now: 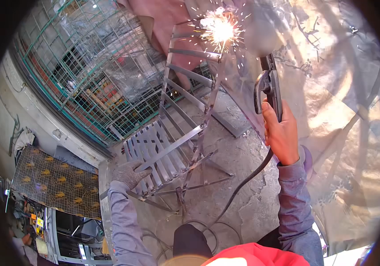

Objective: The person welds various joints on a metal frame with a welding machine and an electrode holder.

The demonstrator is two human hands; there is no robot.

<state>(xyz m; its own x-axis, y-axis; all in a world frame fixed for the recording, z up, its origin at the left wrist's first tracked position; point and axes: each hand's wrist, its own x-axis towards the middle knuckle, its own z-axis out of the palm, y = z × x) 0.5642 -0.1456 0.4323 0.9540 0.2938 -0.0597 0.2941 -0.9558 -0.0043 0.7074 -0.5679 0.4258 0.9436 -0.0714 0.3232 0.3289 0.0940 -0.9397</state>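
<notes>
A metal slatted folding chair [190, 106] stands tilted on the concrete floor, its frame made of flat bars. My right hand [282, 133], bare, is closed round the handle of a black welding electrode holder [272, 84]. Bright welding sparks [222, 32] burst at the top of the chair's back; the glare hides the contact point and the electrode. My left hand [130, 175], in a grey knitted glove, grips the chair frame at the side of the seat. From the electrode holder a black cable [247, 179] runs down to the floor.
A green wire-mesh cage [110, 84] with plastic and goods behind it stands at the left. Brown sheeting [327, 128] hangs along the right, and a reddish cloth [159, 26] behind the chair. A patterned dark board [57, 181] and tools lie at lower left. Cable loops [207, 230] lie near my legs.
</notes>
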